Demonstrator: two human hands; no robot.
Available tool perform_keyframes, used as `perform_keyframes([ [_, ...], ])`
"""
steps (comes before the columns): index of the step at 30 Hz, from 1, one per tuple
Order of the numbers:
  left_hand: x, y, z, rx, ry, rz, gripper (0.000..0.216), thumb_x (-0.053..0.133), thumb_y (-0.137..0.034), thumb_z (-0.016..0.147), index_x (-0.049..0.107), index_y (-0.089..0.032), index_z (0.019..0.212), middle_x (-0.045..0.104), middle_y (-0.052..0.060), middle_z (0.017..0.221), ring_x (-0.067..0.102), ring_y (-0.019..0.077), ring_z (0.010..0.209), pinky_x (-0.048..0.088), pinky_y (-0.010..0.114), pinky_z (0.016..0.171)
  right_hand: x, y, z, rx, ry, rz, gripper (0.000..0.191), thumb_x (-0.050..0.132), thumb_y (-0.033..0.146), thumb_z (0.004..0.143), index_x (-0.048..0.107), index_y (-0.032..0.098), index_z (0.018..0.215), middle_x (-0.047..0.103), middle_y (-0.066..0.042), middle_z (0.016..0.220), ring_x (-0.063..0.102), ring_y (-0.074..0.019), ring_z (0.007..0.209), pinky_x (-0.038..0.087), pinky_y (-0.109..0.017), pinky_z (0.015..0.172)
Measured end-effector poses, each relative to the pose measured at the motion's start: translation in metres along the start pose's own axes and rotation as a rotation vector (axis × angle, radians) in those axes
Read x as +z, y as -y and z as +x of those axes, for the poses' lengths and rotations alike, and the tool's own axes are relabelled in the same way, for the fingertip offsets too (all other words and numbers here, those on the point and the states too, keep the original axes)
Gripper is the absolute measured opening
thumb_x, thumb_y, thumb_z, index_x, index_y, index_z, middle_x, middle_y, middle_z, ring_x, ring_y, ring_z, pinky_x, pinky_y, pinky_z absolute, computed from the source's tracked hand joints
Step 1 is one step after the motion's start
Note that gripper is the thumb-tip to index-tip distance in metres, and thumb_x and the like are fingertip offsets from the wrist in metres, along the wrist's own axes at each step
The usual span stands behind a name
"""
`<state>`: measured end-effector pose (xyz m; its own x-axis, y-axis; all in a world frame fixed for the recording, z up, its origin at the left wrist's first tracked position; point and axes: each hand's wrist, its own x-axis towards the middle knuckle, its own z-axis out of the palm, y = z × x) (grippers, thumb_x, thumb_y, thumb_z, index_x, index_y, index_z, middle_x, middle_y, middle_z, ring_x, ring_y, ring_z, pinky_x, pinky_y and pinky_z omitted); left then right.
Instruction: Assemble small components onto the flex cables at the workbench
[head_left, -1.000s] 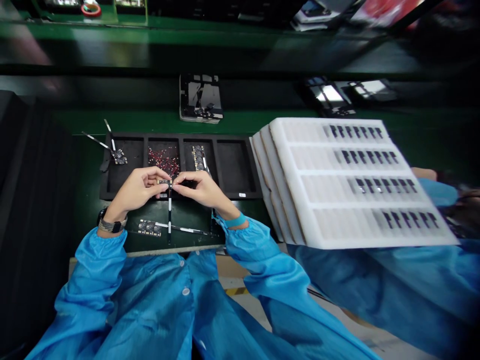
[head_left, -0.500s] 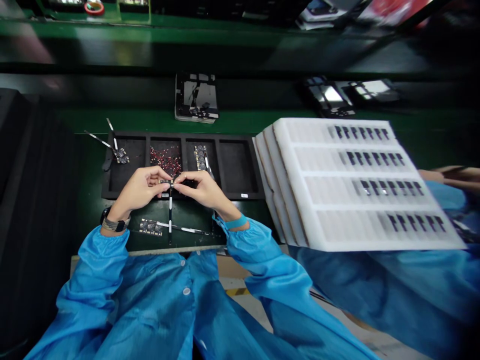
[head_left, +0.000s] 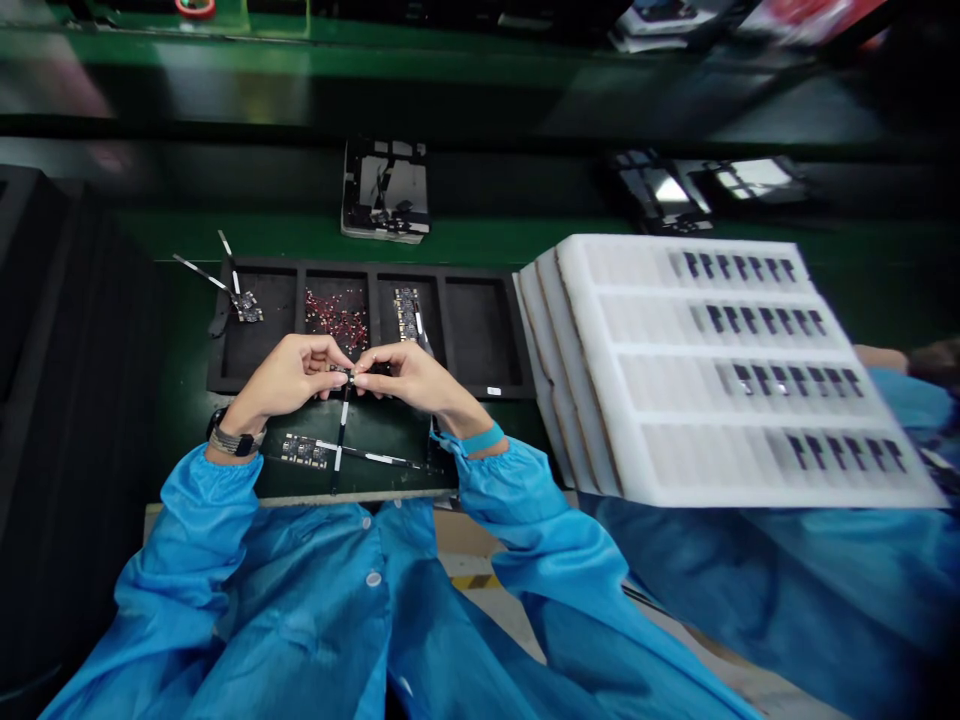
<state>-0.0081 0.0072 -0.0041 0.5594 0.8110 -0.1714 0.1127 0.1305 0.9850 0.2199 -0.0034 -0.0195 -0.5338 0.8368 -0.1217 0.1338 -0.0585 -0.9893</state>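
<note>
Grip of the left hand (head_left: pixel 285 380): pinched nearly flat on a small circuit board (head_left: pixel 340 370). On the desk (head_left: pixel 390 430), nearer the body, a second board (head_left: pixel 304 450) is laid. The small circuit board is held up at the tray's front edge, mostly covered by fingertips. Its dark strip (head_left: pixel 340 435), near vertical half a second ago, is now slanted, lower end to the left; board probably tipped or turned slightly. Grip of the right hand (head_left: pixel 416 380): thumb and index finger closed at the board's right end; any smaller part between them can't be made out. Black tray (head_left: pixel 480 320) and white stack (head_left: pixel 622 430) are left untouched. Reads as an angle tweak mid-handling; nothing released.
</note>
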Motion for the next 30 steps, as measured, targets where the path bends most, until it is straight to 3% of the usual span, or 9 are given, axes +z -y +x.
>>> perform_keyframes([
  [12, -0.011, -0.004, -0.005, 0.013, -0.090, -0.101, 0.033, 0.093, -0.034, 0.076, 0.073, -0.014, 0.093, 0.072, 0.004, 0.071, 0.066, 0.0143, 0.058, 0.055, 0.027, 0.058, 0.009, -0.008, 0.008, -0.045, -0.108, 0.205, 0.047, 0.086, 0.060, 0.083, 0.078, 0.017, 0.099, 0.079, -0.007, 0.088, 0.069, -0.0162, 0.067, 0.053, -0.026, 0.051],
  [16, -0.018, -0.006, -0.007, 0.061, -0.166, -0.141, 0.034, 0.094, -0.034, 0.074, 0.072, -0.014, 0.093, 0.072, 0.004, 0.073, 0.068, 0.0151, 0.059, 0.056, 0.028, 0.059, 0.003, -0.012, 0.011, -0.078, -0.291, 0.130, 0.046, 0.084, 0.060, 0.086, 0.080, 0.018, 0.103, 0.078, -0.006, 0.086, 0.069, -0.0179, 0.069, 0.054, -0.029, 0.055],
  [19, -0.028, -0.011, -0.013, 0.147, -0.265, -0.230, 0.036, 0.092, -0.035, 0.075, 0.072, -0.015, 0.097, 0.073, 0.004, 0.077, 0.069, 0.0159, 0.061, 0.056, 0.028, 0.059, -0.008, -0.010, 0.011, -0.156, -0.427, -0.086, 0.030, 0.077, 0.048, 0.094, 0.082, 0.020, 0.101, 0.077, -0.005, 0.084, 0.067, -0.0180, 0.071, 0.054, -0.032, 0.065],
  [21, -0.038, -0.013, -0.017, 0.217, -0.364, -0.284, 0.038, 0.092, -0.037, 0.076, 0.073, -0.018, 0.103, 0.072, 0.003, 0.079, 0.070, 0.0163, 0.063, 0.057, 0.029, 0.059, -0.012, -0.007, 0.012, -0.201, -0.348, -0.272, 0.016, 0.077, 0.036, 0.094, 0.082, 0.021, 0.098, 0.079, -0.005, 0.090, 0.071, -0.0213, 0.082, 0.056, -0.036, 0.079],
  [23, -0.050, -0.013, -0.022, 0.280, -0.482, -0.313, 0.036, 0.089, -0.038, 0.079, 0.074, -0.022, 0.106, 0.072, 0.002, 0.081, 0.071, 0.0175, 0.069, 0.058, 0.030, 0.062, -0.011, -0.003, 0.018, -0.229, -0.182, -0.455, 0.006, 0.078, 0.025, 0.092, 0.083, 0.022, 0.095, 0.079, -0.006, 0.097, 0.072, -0.0239, 0.093, 0.053, -0.037, 0.088],
  [26, -0.066, -0.008, -0.027, 0.363, -0.619, -0.348, 0.027, 0.085, -0.040, 0.084, 0.073, -0.026, 0.104, 0.072, 0.002, 0.084, 0.073, 0.0197, 0.079, 0.058, 0.031, 0.067, -0.001, -0.001, 0.033, -0.211, 0.008, -0.702, 0.012, 0.075, 0.014, 0.092, 0.082, 0.021, 0.098, 0.077, -0.007, 0.103, 0.070, -0.0243, 0.097, 0.048, -0.035, 0.088],
  [30, -0.076, -0.002, -0.029, 0.416, -0.656, -0.442, 0.022, 0.085, -0.036, 0.085, 0.071, -0.027, 0.099, 0.072, 0.001, 0.084, 0.074, 0.0186, 0.083, 0.059, 0.029, 0.070, 0.014, 0.002, 0.053, -0.106, 0.159, -0.948, 0.010, 0.071, 0.013, 0.094, 0.078, 0.020, 0.097, 0.072, -0.009, 0.111, 0.067, -0.0241, 0.098, 0.043, -0.032, 0.081],
])
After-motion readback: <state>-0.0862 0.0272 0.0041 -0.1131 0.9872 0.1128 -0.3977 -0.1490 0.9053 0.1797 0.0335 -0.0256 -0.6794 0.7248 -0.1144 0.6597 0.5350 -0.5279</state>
